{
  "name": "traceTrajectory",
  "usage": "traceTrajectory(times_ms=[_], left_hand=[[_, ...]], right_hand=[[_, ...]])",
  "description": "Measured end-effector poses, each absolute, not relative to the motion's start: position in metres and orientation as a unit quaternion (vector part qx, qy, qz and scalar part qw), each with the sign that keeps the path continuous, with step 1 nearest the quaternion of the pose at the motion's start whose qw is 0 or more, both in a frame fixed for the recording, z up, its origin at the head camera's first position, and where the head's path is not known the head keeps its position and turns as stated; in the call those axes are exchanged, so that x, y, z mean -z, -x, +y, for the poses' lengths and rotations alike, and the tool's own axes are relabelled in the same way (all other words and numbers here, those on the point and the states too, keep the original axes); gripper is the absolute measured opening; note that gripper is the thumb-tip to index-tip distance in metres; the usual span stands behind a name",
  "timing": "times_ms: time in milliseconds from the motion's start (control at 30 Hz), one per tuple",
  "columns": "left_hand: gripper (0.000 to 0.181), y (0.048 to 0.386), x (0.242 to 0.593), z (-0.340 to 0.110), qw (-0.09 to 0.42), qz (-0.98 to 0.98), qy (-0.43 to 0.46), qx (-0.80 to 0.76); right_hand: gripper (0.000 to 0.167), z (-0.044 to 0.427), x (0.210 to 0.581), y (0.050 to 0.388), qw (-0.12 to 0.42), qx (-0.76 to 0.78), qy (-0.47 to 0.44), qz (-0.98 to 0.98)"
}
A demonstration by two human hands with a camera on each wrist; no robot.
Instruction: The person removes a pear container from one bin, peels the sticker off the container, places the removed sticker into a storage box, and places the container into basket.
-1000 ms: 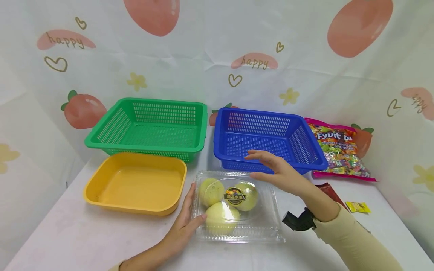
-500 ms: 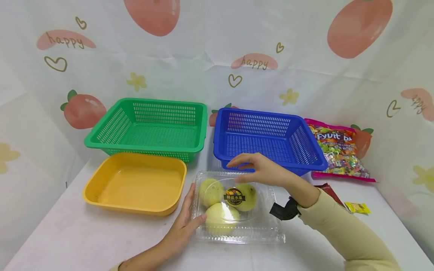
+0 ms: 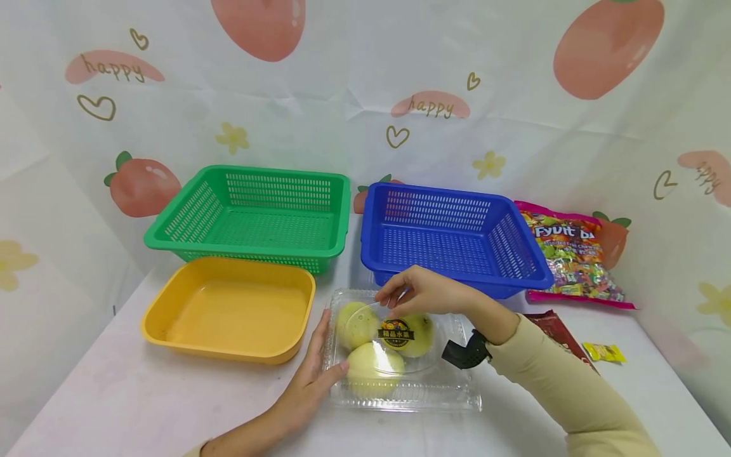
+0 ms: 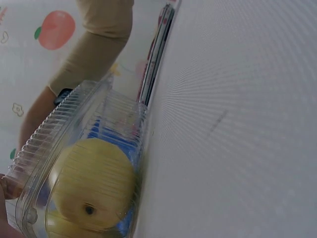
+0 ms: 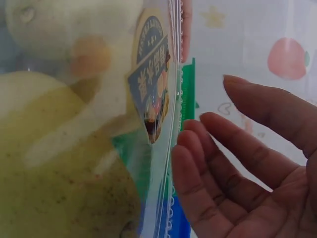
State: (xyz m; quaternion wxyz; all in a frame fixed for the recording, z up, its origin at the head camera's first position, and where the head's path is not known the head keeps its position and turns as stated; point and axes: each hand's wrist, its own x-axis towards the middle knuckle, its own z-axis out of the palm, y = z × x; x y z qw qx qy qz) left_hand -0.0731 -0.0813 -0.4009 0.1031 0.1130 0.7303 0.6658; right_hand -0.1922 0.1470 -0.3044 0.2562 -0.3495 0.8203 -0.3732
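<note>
A clear, ridged plastic clamshell box (image 3: pixel 442 388) holding round pale-yellow fruits (image 3: pixel 375 371) lies on the white table (image 3: pixel 103 393). The left hand (image 3: pixel 305 381) rests along its left side, fingers straight, thumb on the lid. Over the box, the right hand (image 3: pixel 419 293) pinches nothing, thumb spread from loosely bent fingers. A blue slotted plastic basket (image 3: pixel 514 244) stands behind the box.

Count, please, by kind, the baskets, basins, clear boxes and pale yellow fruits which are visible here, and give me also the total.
Baskets: 2, one green basket and one blue basket
Yellow basin: 1
Clear box: 1
Pale yellow fruits, seen through the clear box: 3
Total: 7
</note>
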Motion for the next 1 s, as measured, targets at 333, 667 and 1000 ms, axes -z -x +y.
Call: traceTrajectory(times_ms=[333,667,1000], left_hand=[[0.078,0.0733,0.4012,-0.0807,0.099,0.730,-0.115,-0.667],[0.078,0.0730,0.4010,-0.0810,0.102,0.733,-0.110,-0.663],[0.078,0.0723,0.4012,-0.0811,0.097,0.737,-0.112,-0.660]], right_hand=[[0.026,0.1439,0.3086,0.1947,0.250,0.328,0.362,0.836],[0.013,0.1430,0.3114,0.1942,0.230,0.312,0.395,0.833],[0.006,0.1438,0.3127,0.1937,0.233,0.304,0.415,0.825]])
